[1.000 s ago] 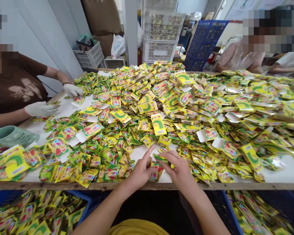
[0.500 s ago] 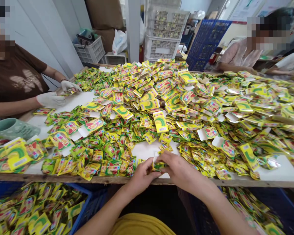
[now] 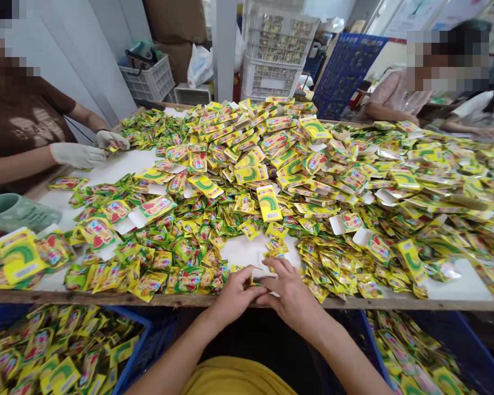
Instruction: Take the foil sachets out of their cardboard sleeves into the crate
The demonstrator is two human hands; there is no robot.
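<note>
My left hand (image 3: 233,296) and my right hand (image 3: 288,293) meet at the near edge of the white table (image 3: 123,164). Both pinch a small stack of yellow-green sachets (image 3: 258,276) held between them, mostly hidden by the fingers. A small bare patch of table lies just beyond my hands. A deep heap of yellow-green sachets and flat yellow cartons (image 3: 267,164) covers the rest of the table. One yellow carton (image 3: 269,203) lies upright in the heap ahead of my hands.
A person in a brown shirt with white gloves (image 3: 76,154) handles sachets at the left. Another person sits at the far right. Blue bins (image 3: 66,351) of filled packets stand under the table at both sides. A green mug (image 3: 14,211) stands at the left edge. White crates (image 3: 275,49) stack behind.
My hands drew back from the bare patch to the table's near edge and closed together on the sachets. The gloved hands at the left shifted slightly.
</note>
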